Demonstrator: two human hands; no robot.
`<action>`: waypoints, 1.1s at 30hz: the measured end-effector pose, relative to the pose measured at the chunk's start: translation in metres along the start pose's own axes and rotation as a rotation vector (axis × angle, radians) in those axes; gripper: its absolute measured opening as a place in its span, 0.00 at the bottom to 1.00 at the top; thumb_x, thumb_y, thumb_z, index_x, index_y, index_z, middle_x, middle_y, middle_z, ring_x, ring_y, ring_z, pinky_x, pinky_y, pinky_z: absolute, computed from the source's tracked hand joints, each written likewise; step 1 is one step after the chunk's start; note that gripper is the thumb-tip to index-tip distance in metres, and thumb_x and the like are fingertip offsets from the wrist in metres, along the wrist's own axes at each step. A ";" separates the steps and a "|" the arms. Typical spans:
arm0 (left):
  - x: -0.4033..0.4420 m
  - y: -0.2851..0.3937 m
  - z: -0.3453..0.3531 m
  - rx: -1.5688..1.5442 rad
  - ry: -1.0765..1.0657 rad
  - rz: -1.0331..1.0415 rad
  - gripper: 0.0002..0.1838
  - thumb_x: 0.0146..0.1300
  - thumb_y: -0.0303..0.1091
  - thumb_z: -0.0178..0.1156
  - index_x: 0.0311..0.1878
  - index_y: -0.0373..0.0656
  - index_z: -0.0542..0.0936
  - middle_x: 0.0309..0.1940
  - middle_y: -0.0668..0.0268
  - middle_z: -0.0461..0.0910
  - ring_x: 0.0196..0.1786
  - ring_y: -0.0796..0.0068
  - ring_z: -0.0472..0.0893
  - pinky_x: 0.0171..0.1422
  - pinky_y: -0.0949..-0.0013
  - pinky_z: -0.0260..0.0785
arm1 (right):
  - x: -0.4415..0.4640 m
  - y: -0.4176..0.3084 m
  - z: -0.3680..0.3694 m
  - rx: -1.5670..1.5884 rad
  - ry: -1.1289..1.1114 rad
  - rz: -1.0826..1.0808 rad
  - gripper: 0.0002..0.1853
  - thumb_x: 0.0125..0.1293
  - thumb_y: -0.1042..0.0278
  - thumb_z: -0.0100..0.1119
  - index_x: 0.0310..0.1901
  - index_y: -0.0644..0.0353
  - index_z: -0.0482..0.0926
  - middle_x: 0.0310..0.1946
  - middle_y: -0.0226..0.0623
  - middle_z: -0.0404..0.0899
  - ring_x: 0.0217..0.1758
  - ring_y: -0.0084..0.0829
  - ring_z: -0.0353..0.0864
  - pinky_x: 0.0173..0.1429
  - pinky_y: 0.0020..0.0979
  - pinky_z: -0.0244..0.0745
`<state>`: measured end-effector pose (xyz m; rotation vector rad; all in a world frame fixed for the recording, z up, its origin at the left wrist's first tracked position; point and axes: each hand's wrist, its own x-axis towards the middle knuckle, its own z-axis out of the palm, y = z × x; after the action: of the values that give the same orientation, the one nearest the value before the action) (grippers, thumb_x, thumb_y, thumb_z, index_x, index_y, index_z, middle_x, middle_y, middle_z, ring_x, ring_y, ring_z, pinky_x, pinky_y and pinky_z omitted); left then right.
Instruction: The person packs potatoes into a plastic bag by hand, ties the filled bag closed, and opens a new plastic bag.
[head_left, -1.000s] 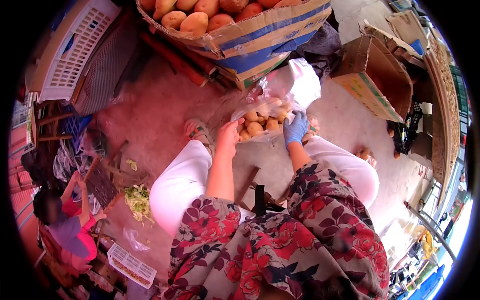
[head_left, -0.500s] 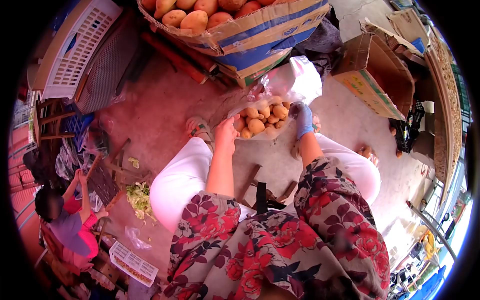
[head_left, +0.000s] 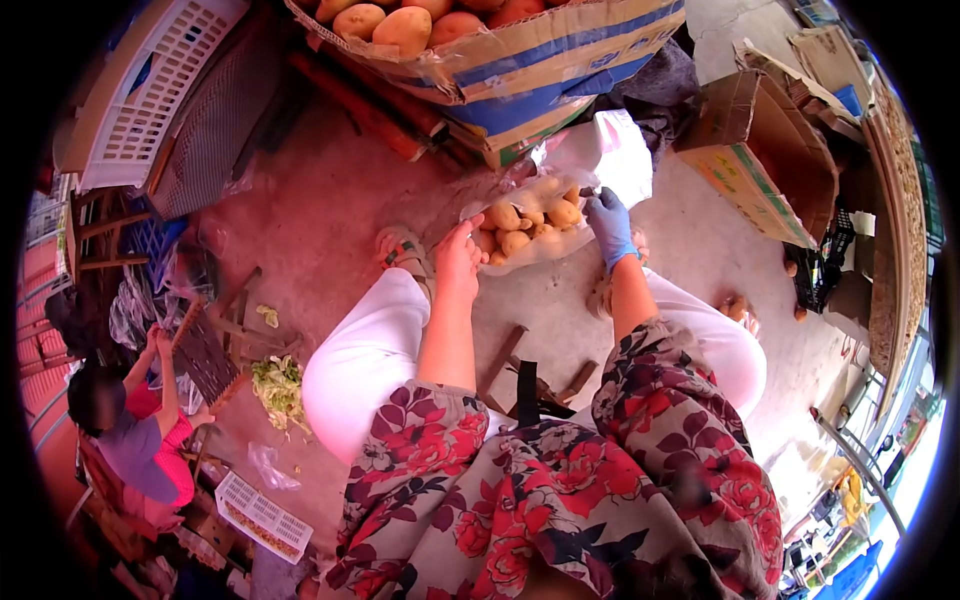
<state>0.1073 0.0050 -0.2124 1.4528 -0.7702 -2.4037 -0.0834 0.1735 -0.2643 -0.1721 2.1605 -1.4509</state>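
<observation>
Between my knees is a clear plastic bag (head_left: 545, 258) with several small potatoes (head_left: 516, 241) in it. My bare left hand (head_left: 461, 256) is closed on the bag's left edge. On the other side my right hand (head_left: 611, 225), in a blue glove, pinches the bag's upper right edge. The bag's mouth is spread between the two hands, and the potatoes show through it. White plastic (head_left: 622, 155) lies just behind the bag.
A big cardboard box (head_left: 540, 70) full of potatoes stands ahead. At right is an open carton (head_left: 735, 170). A white crate (head_left: 165, 100) leans at upper left. Leaf scraps (head_left: 281, 390) lie on the floor near a seated person (head_left: 145, 450).
My right hand has risen a little with the bag's edge, and the bag's opening has narrowed over the potatoes. The left hand keeps its hold. The view has shifted slightly.
</observation>
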 end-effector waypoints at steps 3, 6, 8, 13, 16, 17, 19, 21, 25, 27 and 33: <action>0.002 -0.001 -0.001 0.034 0.003 0.027 0.15 0.67 0.37 0.51 0.48 0.37 0.78 0.11 0.80 0.49 0.14 0.85 0.52 0.32 0.72 0.60 | 0.001 0.005 0.002 -0.117 0.080 -0.043 0.15 0.61 0.64 0.53 0.42 0.69 0.76 0.27 0.39 0.76 0.29 0.28 0.75 0.39 0.31 0.72; 0.004 -0.003 -0.003 0.067 0.000 0.048 0.15 0.67 0.38 0.51 0.48 0.37 0.78 0.11 0.79 0.50 0.14 0.84 0.53 0.32 0.72 0.61 | 0.001 -0.002 0.003 -0.128 0.080 -0.038 0.16 0.60 0.61 0.55 0.40 0.69 0.77 0.27 0.39 0.78 0.29 0.28 0.75 0.39 0.30 0.71; 0.006 -0.006 -0.004 0.071 -0.011 0.045 0.15 0.67 0.37 0.51 0.47 0.37 0.78 0.11 0.79 0.52 0.15 0.84 0.55 0.33 0.71 0.62 | 0.001 -0.008 0.001 -0.120 0.023 0.008 0.16 0.60 0.61 0.55 0.39 0.68 0.78 0.27 0.37 0.79 0.29 0.26 0.74 0.39 0.28 0.71; 0.005 -0.007 0.000 -0.009 -0.092 0.005 0.14 0.65 0.36 0.50 0.44 0.36 0.78 0.16 0.72 0.68 0.21 0.79 0.68 0.35 0.70 0.66 | -0.006 -0.018 -0.004 -0.041 -0.102 0.034 0.14 0.62 0.62 0.53 0.32 0.66 0.79 0.24 0.32 0.78 0.28 0.24 0.74 0.37 0.24 0.69; 0.004 -0.003 0.009 0.012 -0.154 0.043 0.15 0.64 0.36 0.50 0.43 0.34 0.77 0.22 0.66 0.75 0.27 0.73 0.74 0.36 0.69 0.67 | -0.020 -0.035 -0.001 0.322 -0.185 0.011 0.13 0.63 0.63 0.52 0.26 0.64 0.76 0.20 0.32 0.74 0.24 0.25 0.71 0.33 0.26 0.69; 0.003 -0.002 0.012 -0.025 -0.160 0.054 0.15 0.64 0.36 0.50 0.42 0.34 0.77 0.23 0.65 0.75 0.28 0.73 0.74 0.36 0.69 0.67 | -0.022 -0.045 -0.003 0.354 -0.174 0.056 0.13 0.63 0.63 0.51 0.26 0.63 0.74 0.19 0.31 0.72 0.23 0.25 0.70 0.31 0.26 0.68; -0.003 0.001 0.017 -0.098 -0.169 0.071 0.14 0.64 0.36 0.50 0.41 0.33 0.77 0.24 0.64 0.75 0.29 0.72 0.74 0.36 0.68 0.67 | -0.030 -0.063 -0.008 0.418 -0.150 0.149 0.13 0.64 0.63 0.51 0.24 0.60 0.72 0.17 0.31 0.69 0.20 0.25 0.67 0.28 0.27 0.67; -0.008 0.007 0.024 -0.153 -0.173 0.046 0.14 0.64 0.37 0.50 0.40 0.34 0.76 0.25 0.64 0.75 0.29 0.72 0.74 0.36 0.68 0.68 | -0.028 -0.065 -0.017 0.417 -0.119 0.198 0.12 0.64 0.63 0.51 0.26 0.60 0.71 0.17 0.31 0.68 0.18 0.25 0.66 0.26 0.27 0.66; 0.005 -0.008 0.013 -0.082 -0.092 -0.017 0.14 0.65 0.40 0.51 0.37 0.37 0.75 0.25 0.65 0.74 0.29 0.72 0.74 0.34 0.69 0.68 | -0.021 -0.048 -0.023 0.234 -0.198 0.296 0.14 0.63 0.60 0.53 0.27 0.62 0.76 0.16 0.31 0.69 0.17 0.24 0.67 0.23 0.26 0.64; -0.002 -0.014 0.009 -0.090 -0.023 -0.080 0.12 0.65 0.39 0.53 0.37 0.38 0.75 0.25 0.66 0.75 0.28 0.74 0.75 0.32 0.71 0.68 | -0.021 -0.041 -0.022 0.017 -0.300 0.298 0.16 0.61 0.59 0.53 0.32 0.66 0.80 0.18 0.33 0.72 0.18 0.25 0.70 0.25 0.26 0.66; 0.001 -0.039 -0.019 0.083 -0.070 0.006 0.10 0.64 0.37 0.55 0.38 0.40 0.76 0.26 0.68 0.75 0.26 0.76 0.74 0.31 0.72 0.68 | -0.015 -0.047 -0.038 -0.476 -0.425 0.213 0.18 0.60 0.58 0.51 0.39 0.65 0.80 0.28 0.42 0.80 0.28 0.32 0.79 0.36 0.31 0.75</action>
<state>0.1266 0.0311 -0.2417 1.3999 -0.8997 -2.4572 -0.0976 0.1907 -0.2066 -0.3693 2.0496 -0.6882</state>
